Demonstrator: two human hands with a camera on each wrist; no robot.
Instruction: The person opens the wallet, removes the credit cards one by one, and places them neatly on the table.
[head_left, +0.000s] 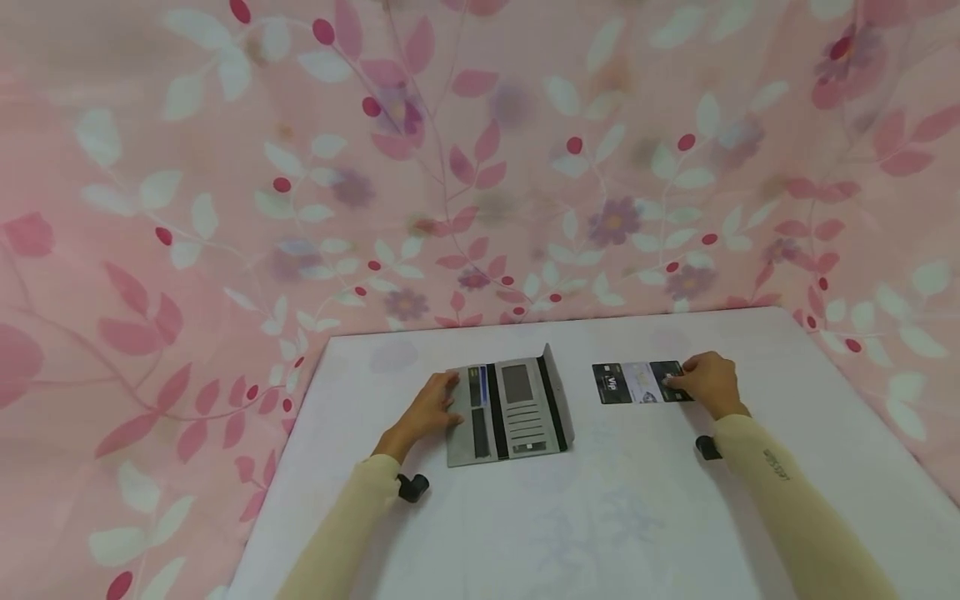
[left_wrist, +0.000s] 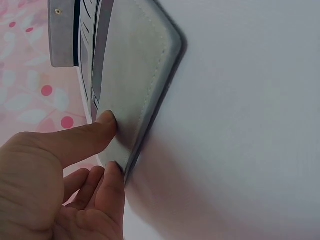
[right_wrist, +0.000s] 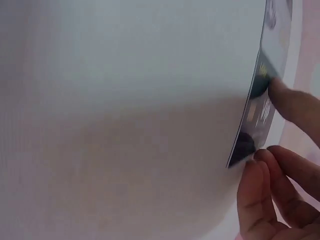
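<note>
A grey wallet lies spread on the white table, its right flap tilted up and card slots showing inside. My left hand holds its left edge; in the left wrist view the thumb presses the inner face and fingertips sit at the corner. To the right, a black "Vip" card, a pale card and a dark card form a row. My right hand pinches the dark card at its right end, thumb on top, partly hiding it.
The white table ends at the back against a pink floral cloth, which also hangs at both sides. Black wrist straps show at the cuffs of the pale yellow sleeves.
</note>
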